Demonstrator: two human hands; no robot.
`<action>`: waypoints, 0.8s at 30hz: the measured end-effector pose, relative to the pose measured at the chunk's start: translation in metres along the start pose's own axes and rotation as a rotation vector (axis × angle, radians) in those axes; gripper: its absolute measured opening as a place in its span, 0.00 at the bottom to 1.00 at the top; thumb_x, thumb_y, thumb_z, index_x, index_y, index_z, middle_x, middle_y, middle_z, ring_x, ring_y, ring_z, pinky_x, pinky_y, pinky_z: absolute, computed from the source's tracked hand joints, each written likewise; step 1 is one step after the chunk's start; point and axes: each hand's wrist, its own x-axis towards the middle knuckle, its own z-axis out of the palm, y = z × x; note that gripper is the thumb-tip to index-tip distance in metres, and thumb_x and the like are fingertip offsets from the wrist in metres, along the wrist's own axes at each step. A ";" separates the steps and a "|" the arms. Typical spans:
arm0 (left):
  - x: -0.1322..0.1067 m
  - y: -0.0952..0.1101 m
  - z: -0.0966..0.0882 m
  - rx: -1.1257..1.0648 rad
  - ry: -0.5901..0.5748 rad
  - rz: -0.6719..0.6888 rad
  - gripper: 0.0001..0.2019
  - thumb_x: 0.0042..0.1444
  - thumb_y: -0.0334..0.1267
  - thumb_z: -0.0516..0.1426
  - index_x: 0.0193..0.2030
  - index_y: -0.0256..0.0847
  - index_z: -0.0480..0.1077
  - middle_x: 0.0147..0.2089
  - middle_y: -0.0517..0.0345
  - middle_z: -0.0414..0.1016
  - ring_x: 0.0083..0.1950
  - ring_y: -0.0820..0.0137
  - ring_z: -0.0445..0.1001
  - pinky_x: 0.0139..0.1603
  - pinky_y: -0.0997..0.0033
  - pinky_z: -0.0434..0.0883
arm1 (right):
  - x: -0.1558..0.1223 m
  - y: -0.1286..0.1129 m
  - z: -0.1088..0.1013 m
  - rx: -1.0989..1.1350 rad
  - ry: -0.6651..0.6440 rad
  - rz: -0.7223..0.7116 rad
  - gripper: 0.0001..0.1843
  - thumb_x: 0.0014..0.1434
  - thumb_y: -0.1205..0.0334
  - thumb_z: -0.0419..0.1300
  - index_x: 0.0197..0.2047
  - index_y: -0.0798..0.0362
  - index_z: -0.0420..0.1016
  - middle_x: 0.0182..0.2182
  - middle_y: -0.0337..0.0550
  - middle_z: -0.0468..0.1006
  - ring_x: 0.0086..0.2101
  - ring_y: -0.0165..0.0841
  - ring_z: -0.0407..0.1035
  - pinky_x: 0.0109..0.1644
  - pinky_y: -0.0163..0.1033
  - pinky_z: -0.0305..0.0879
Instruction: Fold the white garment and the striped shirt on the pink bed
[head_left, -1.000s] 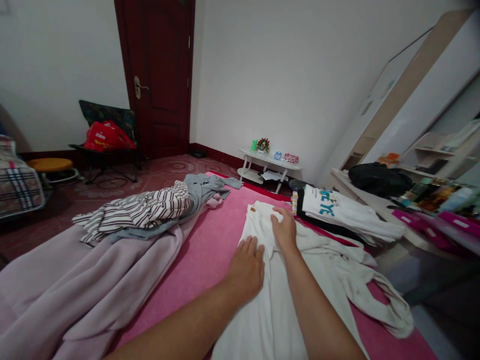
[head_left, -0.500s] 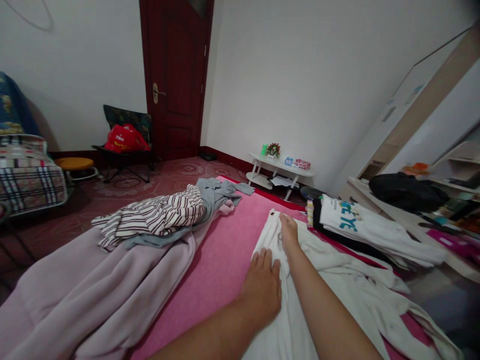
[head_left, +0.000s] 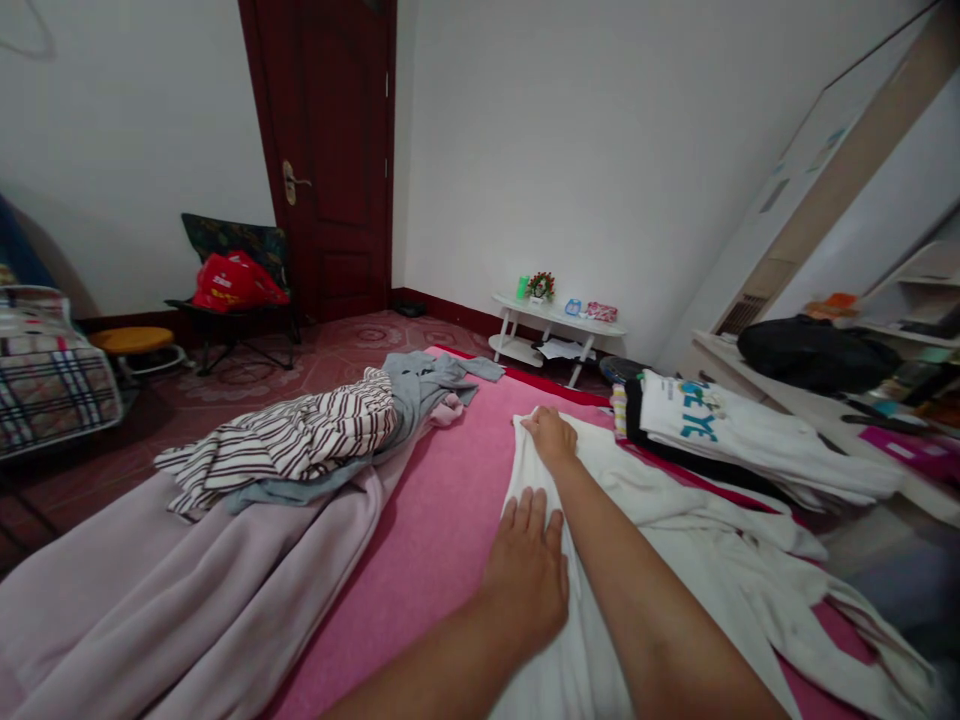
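Pink bedcover (head_left: 435,520): heaped clothes (head_left: 300,440) at left edge; open lane; left hand (head_left: 529,575) flat, fingers slightly spread, on white garment (head_left: 705,560), long axis toward far edge; right hand (head_left: 553,438) curled at its far end, pinch indeterminable; folded stack (head_left: 742,430), right edge.

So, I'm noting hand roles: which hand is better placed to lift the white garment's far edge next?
Probably the right hand: it is at the far edge of the white garment, fingers curled. The left hand rests farther back from that edge, fingers extended.
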 end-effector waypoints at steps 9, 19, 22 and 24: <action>0.001 -0.002 0.008 0.048 0.053 0.009 0.28 0.63 0.43 0.39 0.68 0.36 0.52 0.72 0.48 0.42 0.72 0.57 0.38 0.70 0.52 0.41 | -0.051 0.010 -0.037 -0.088 -0.046 -0.186 0.30 0.59 0.57 0.57 0.63 0.52 0.56 0.59 0.54 0.63 0.57 0.44 0.58 0.58 0.48 0.55; 0.000 -0.005 0.015 0.132 0.085 0.058 0.30 0.63 0.49 0.40 0.68 0.36 0.53 0.71 0.45 0.43 0.72 0.56 0.39 0.69 0.53 0.41 | -0.074 0.136 -0.122 -0.052 0.041 -0.090 0.21 0.52 0.73 0.51 0.47 0.54 0.75 0.50 0.46 0.74 0.51 0.36 0.66 0.57 0.42 0.58; 0.000 -0.005 0.016 0.141 0.097 0.060 0.30 0.63 0.49 0.40 0.68 0.35 0.53 0.71 0.44 0.43 0.72 0.55 0.40 0.69 0.52 0.41 | -0.080 0.180 -0.159 -0.123 0.050 0.074 0.17 0.48 0.74 0.52 0.37 0.54 0.78 0.39 0.47 0.79 0.45 0.40 0.70 0.53 0.43 0.61; -0.001 -0.005 0.016 0.142 0.098 0.052 0.30 0.63 0.49 0.40 0.68 0.36 0.53 0.71 0.44 0.44 0.72 0.56 0.40 0.69 0.52 0.41 | -0.088 0.203 -0.173 -0.143 0.038 0.134 0.14 0.48 0.72 0.54 0.33 0.53 0.79 0.37 0.47 0.80 0.43 0.41 0.71 0.51 0.43 0.62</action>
